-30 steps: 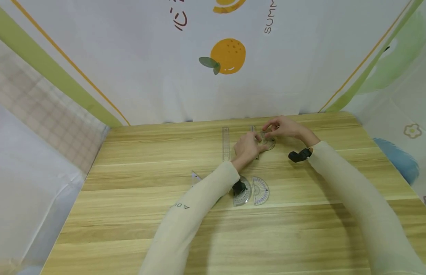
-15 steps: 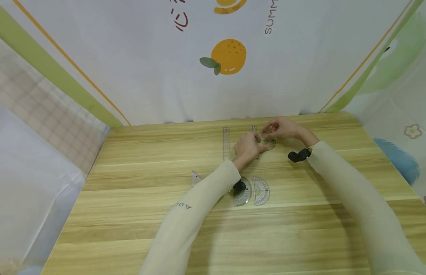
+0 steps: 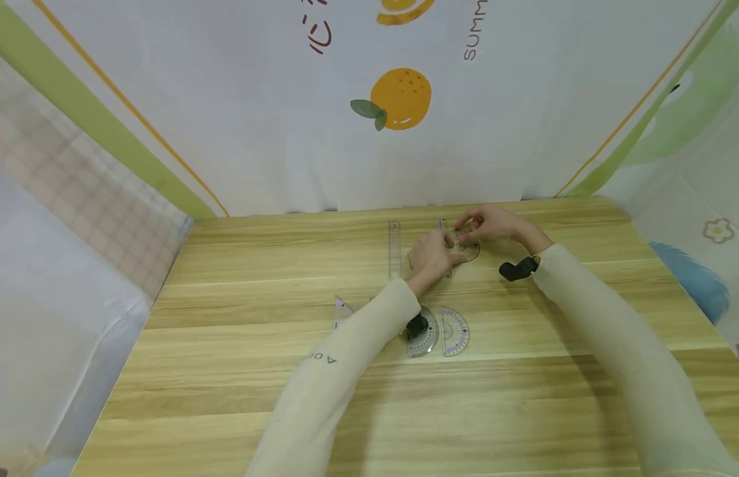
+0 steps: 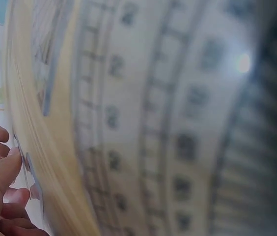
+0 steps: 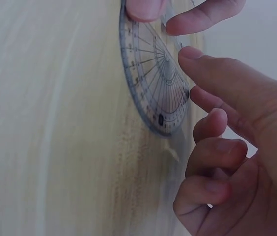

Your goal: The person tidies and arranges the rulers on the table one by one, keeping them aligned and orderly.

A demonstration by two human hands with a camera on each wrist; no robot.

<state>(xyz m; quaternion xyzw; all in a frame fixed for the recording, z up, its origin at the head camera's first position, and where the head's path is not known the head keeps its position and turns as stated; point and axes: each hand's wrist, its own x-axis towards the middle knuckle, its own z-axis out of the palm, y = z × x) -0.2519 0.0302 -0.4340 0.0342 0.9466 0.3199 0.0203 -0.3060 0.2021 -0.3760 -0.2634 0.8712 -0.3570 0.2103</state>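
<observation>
- Wooden table [image 3: 226, 371]: spreads beneath the fingers.
- Left hand [image 3: 430, 254]: thumb on the curved edge of a small protractor [image 5: 155, 83], index tip near its straight edge; I cannot tell whether the 2 pinch it.
- Right hand [image 3: 493, 222]: thumb and index tips narrowly apart at the other end, remaining fingers curled; whether they grip, I cannot tell.
- Clear ruler [image 3: 394, 248]: left of the left fingers; 2nd ruler [image 3: 443, 224]: partly hidden by them.
- 2 larger protractors [image 3: 455, 331]: nearer the person than the fingers.
- The small protractor: between the 2 hands' fingertips.
</observation>
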